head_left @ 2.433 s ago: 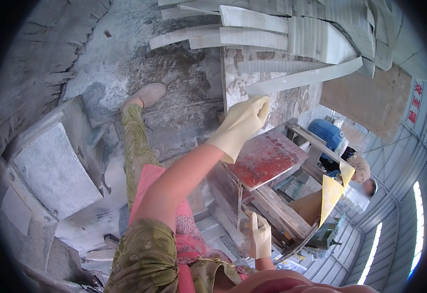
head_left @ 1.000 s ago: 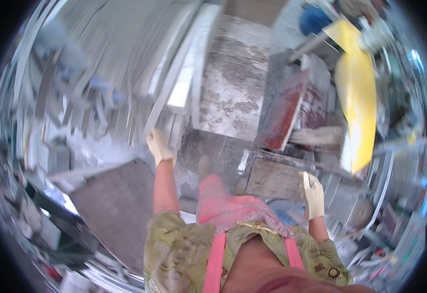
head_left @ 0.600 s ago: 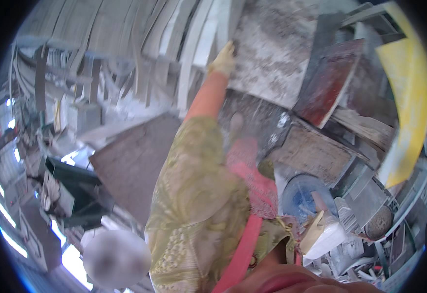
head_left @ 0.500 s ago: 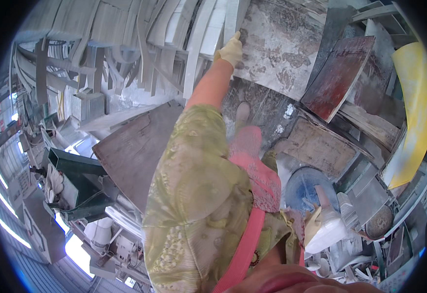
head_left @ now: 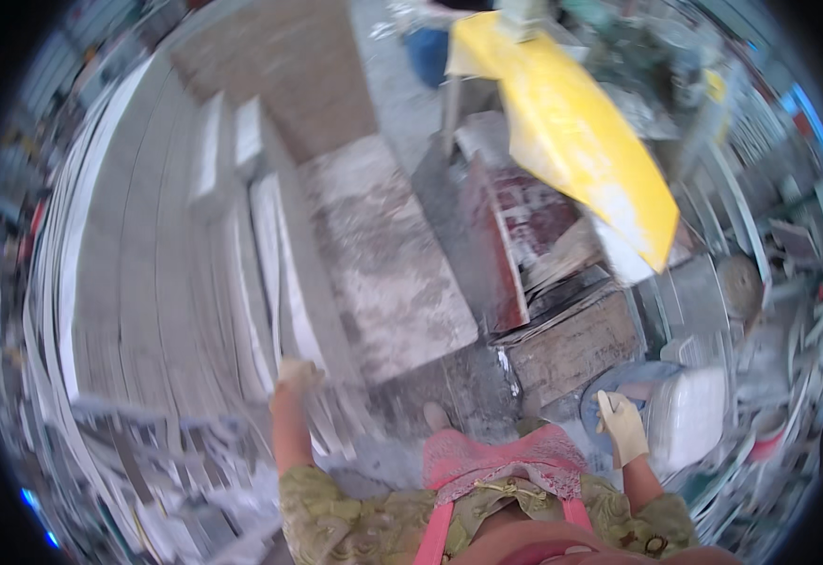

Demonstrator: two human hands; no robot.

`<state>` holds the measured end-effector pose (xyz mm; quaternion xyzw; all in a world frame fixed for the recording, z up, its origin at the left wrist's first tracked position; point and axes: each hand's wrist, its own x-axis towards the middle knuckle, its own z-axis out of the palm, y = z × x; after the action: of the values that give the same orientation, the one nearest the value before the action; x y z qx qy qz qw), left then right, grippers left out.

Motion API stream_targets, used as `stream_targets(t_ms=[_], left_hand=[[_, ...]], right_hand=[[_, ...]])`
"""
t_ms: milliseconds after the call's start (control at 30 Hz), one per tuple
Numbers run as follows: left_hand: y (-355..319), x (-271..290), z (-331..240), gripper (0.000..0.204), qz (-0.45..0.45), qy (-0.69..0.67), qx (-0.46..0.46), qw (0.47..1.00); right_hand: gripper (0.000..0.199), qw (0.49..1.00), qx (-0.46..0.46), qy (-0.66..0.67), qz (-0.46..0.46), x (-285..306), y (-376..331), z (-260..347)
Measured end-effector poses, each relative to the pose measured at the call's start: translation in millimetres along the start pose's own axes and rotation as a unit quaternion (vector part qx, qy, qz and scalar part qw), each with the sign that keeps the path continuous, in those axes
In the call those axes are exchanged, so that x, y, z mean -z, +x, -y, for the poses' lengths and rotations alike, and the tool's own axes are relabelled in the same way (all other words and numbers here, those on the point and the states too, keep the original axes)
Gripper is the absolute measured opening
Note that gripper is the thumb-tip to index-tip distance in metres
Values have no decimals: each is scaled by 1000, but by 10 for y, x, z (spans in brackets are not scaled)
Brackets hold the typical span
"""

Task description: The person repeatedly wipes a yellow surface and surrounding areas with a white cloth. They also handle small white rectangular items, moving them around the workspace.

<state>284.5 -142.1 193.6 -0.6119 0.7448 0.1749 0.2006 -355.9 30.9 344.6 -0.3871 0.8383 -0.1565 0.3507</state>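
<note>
My left hand (head_left: 298, 375), in a pale glove, is at the near ends of a stack of long grey-white strips (head_left: 148, 282). Motion smears its fingers, so any grip is hidden. On the right, my right hand (head_left: 622, 428) wears a similar cream glove. Its fingers are loosely extended and nothing shows in them. That hand hovers beside a white wrapped bundle (head_left: 689, 414) and over a round blue thing (head_left: 589, 400), partly covered.
A worn, stained board (head_left: 393, 273) lies ahead, right of the strips. Beyond it stands a brown panel (head_left: 280, 75). A dark red board (head_left: 498, 254) leans near a bent yellow sheet (head_left: 590, 141). A brown board (head_left: 576, 348) lies in front of me.
The view has swung, bringing the strips' full length into sight. My left arm, earlier stretched forward beside the stained board, is now lower and nearer my body. My right hand shows clearly now.
</note>
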Motion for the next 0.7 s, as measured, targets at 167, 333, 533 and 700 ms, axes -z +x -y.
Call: stream_targets(t_ms=[167,333,533,700], left_hand=[[16,106,-698,51,-3,-515,117,849],[283,86,-1941,44,138,-507,106,844],[391,1273,-5320,27,257,-365,-217,868],[404,2589,-7342,24,118,-327,-476,807]], right_hand=[[44,995,12,84,-44,483,70,-104],[46,986,-25,144,-74,1076,197,-609],[48,947,-94,274,-140,2096,961,-1928],[66,916,-103,203,-330,3599,2335,-3376]])
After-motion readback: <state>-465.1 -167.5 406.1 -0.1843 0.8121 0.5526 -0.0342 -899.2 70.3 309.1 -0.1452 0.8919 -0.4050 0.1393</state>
